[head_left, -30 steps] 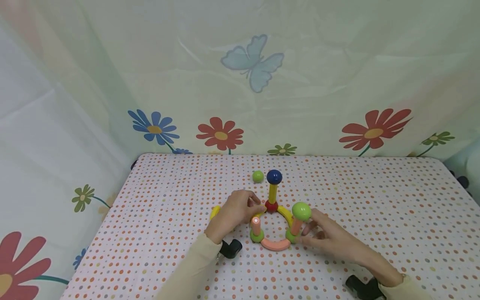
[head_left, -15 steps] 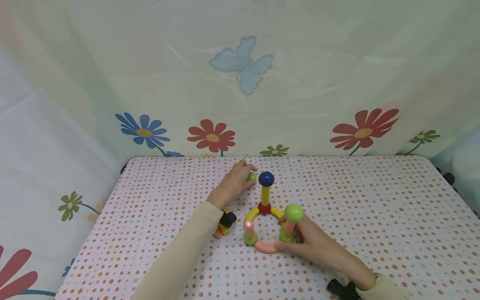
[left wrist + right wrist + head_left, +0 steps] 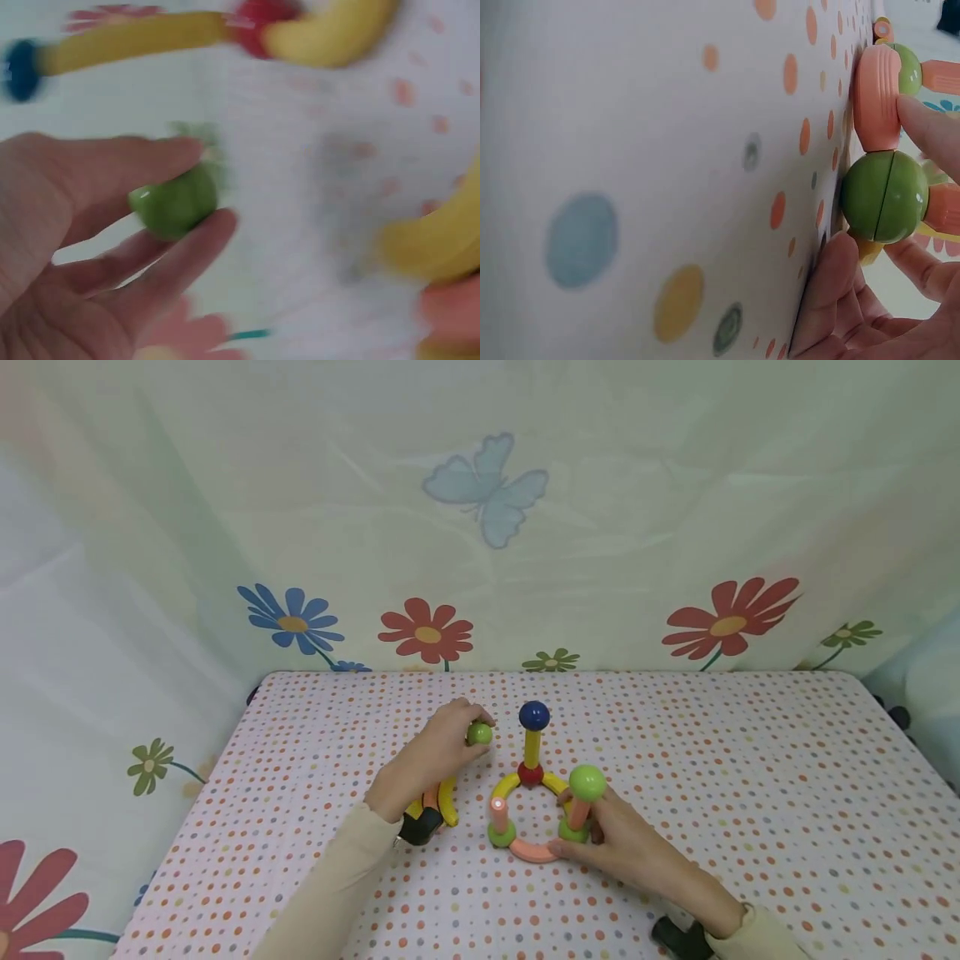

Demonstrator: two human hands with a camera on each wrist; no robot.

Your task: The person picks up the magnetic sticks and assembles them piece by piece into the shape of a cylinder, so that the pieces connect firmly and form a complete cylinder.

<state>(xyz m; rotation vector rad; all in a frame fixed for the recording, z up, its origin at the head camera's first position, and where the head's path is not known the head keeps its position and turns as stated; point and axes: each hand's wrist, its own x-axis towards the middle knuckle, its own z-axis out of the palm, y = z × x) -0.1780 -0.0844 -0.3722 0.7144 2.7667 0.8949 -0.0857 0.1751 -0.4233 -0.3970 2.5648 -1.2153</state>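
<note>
the left hand (image 3: 433, 753) pinches a green ball (image 3: 480, 733) between thumb and fingers, at eleven o'clock from the toy ring (image 3: 505, 787) on the table (image 3: 750, 777). the right hand (image 3: 626, 843) grips the toy ring at four o'clock, thumb on the curved pink stick (image 3: 532, 852). a blue ball (image 3: 534, 716) tops the yellow stick (image 3: 532, 750) at twelve.

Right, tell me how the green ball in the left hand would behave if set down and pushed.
The green ball would probably roll, being round. Its glint suggests a smooth, perhaps slippery surface. Pinched by the left hand, it shows no squashing, so it is likely stiff.
</note>
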